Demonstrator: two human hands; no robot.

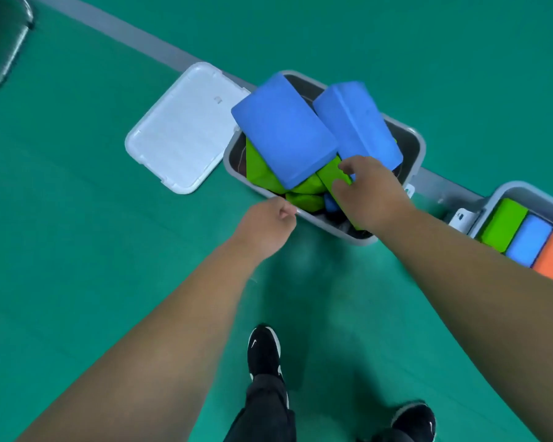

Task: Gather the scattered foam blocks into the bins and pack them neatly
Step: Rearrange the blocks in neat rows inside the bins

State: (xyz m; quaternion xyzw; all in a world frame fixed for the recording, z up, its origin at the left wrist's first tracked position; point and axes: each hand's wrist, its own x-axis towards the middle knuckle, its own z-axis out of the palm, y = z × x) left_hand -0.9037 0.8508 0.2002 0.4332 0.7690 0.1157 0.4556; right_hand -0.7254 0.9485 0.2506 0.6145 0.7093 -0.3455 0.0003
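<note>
Pinched bin (419,148) rim with left grip (265,224); closed right grip (371,193) round green block (330,174) inside. Found blue blocks (284,129) heaped crooked on top, not yet packed; saw second bin (508,186) filled neatly.

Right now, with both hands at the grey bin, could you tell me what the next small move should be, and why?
Probably ease the green block in the right hand down flat: it lies tilted under two blue blocks that jut above the grey bin, whose rim the left hand pinches.
</note>
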